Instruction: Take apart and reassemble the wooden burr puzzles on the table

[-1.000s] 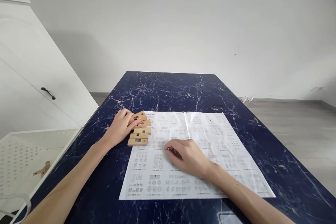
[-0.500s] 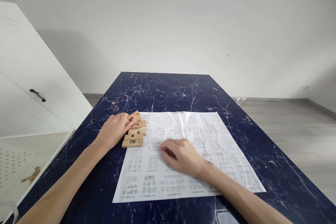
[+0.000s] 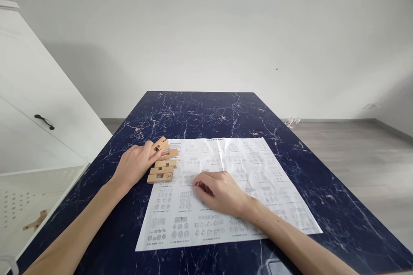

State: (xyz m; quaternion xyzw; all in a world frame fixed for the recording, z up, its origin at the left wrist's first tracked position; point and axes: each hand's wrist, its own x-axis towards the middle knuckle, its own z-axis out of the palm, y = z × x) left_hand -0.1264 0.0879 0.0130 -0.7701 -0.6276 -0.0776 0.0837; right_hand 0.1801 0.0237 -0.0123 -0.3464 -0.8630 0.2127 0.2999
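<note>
Near the left edge of the printed sheet (image 3: pixel 226 219), my left hand (image 3: pixel 134 161) is closed on a notched wooden block (image 3: pixel 160 145), which is tilted and bears a dark mark at its far end. Just below it, a second wooden block (image 3: pixel 170 154) lies aslant under my fingertips. Three more notched blocks lie side by side nearer to me, the closest marked wooden block (image 3: pixel 159 178) showing a "3". My right hand (image 3: pixel 222 191) rests on the sheet, its fingers curled in towards the thumb, with nothing visible in them.
A dark blue marbled table (image 3: pixel 200 111) carries the creased sheet of small diagrams. Partly in view at the front edge is a pale rounded object (image 3: pixel 277 267). Left of the table, wooden pieces (image 3: pixel 35 221) lie on a white perforated surface beside a white cabinet (image 3: pixel 41 86).
The block in my left hand has turned steeper, its marked end swinging upward, and the block under it is tilted more. My right hand stays on the sheet. The view has shifted slightly.
</note>
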